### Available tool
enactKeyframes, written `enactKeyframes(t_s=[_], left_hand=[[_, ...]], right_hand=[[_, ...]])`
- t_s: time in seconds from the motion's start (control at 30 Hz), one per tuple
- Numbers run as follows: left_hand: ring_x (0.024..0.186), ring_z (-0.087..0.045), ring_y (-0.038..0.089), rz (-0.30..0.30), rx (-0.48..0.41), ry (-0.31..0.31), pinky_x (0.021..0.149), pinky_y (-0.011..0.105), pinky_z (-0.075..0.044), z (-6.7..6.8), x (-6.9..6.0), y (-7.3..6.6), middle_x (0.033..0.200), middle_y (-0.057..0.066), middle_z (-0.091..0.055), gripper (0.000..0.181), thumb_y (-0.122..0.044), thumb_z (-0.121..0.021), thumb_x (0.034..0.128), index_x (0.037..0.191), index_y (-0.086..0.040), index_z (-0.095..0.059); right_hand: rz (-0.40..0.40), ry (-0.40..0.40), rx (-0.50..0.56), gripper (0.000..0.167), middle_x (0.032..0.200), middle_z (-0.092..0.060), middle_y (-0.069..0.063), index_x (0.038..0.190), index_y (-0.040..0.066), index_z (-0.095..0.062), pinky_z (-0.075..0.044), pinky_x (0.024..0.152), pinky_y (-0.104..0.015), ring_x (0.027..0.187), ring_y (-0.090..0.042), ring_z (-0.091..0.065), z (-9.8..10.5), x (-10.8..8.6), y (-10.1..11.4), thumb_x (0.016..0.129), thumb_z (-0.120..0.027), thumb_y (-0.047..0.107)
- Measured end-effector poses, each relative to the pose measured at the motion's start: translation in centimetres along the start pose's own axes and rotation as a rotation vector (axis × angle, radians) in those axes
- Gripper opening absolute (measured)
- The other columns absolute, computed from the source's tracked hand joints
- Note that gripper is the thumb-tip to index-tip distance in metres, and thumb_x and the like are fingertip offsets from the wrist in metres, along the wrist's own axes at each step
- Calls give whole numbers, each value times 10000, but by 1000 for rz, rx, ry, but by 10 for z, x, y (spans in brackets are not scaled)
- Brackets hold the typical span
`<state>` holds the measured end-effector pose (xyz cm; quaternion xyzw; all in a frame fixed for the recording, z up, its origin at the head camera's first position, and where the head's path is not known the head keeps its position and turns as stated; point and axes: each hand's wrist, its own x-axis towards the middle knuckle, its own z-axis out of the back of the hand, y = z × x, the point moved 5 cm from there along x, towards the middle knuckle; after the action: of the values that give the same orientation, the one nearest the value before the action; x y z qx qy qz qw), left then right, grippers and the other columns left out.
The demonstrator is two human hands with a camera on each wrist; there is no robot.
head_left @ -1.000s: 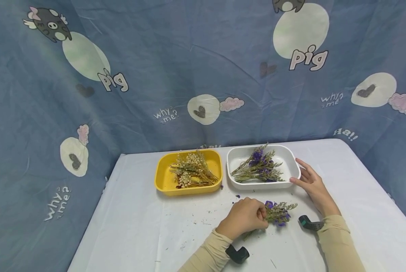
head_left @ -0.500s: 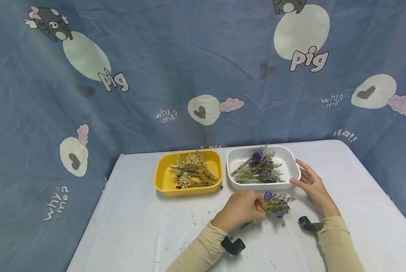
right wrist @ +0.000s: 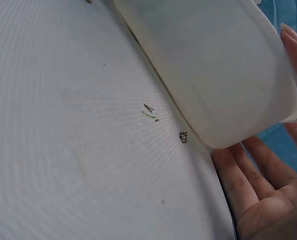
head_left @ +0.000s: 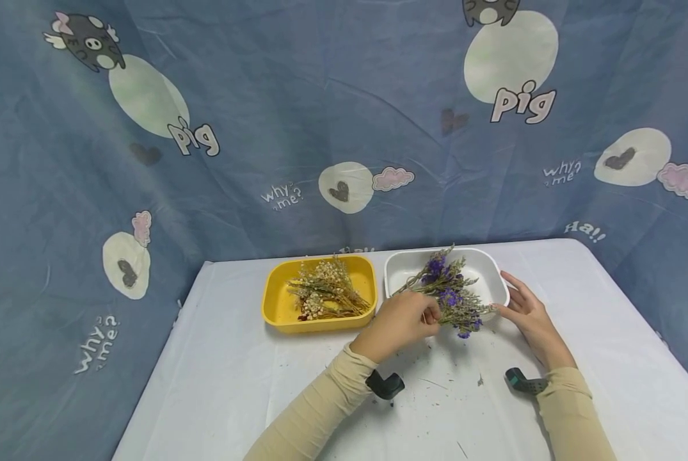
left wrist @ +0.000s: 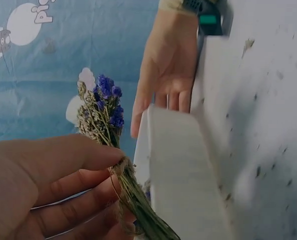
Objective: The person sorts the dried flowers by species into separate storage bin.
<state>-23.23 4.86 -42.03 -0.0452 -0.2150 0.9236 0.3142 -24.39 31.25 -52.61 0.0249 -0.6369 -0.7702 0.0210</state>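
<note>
My left hand point(head_left: 401, 323) pinches a small bunch of dried purple flowers point(head_left: 457, 312) by its stems. In the left wrist view, twine circles the stems of the bunch point(left wrist: 106, 112) close to my thumb and fingers. The flower heads overlap the front rim of a white tray point(head_left: 398, 303) in the head view. Inside that tray lie more dried purple flowers point(head_left: 436, 267). My right hand point(head_left: 534, 317) touches the tray's right end, thumb at the front corner and fingers extended along the end wall. The right wrist view shows the fingertips against the tray's end point(right wrist: 228, 75).
Left of the white tray stands a yellow tray point(head_left: 280, 314) holding dried cream-coloured flowers point(head_left: 326, 285). Bits of stem and petal litter the white table point(head_left: 217, 397). Behind the table hangs a blue printed cloth point(head_left: 263, 96).
My left hand has lifted the purple bunch off the table area and carried it up and slightly left, to the white tray's front rim. My right hand has stayed at the tray.
</note>
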Motion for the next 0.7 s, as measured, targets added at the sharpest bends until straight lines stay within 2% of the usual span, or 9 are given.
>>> enactKeyframes(t_s=[0.1,0.4,0.57,0.7], left_hand=[[742,-595,-12,-7,15,-7,629,114,-474,6,7,4,890,-121,-737,46,-224,-760,928,971,-212,-773],[794,-640,35,-10,44,20,646,168,-503,17,30,19,953,-94,-752,51,-232,-729,971,996,-211,-768],[837,-655,52,23,59,34,671,192,-523,21,43,25,967,-85,-751,47,-248,-744,966,988,-211,-761],[837,-657,49,25,44,52,692,189,-535,21,53,24,976,-76,-750,65,-257,-747,968,1001,-202,-761]], right_hand=[[-16,-5,-9,847,1685,-250,-245,1658,329,-214,-456,1007,-40,1436,-38,-469,0,-1,0,989,-718,204],[-22,-15,4,848,1682,-263,-244,1656,334,-223,-456,984,-26,1299,104,-484,0,0,-1,985,-725,205],[-17,-10,2,844,1683,-254,-250,1656,336,-217,-456,961,-16,1350,49,-482,0,1,-1,989,-720,215],[-14,-7,8,842,1682,-249,-257,1658,333,-214,-453,959,-14,1365,30,-477,0,1,-1,992,-714,206]])
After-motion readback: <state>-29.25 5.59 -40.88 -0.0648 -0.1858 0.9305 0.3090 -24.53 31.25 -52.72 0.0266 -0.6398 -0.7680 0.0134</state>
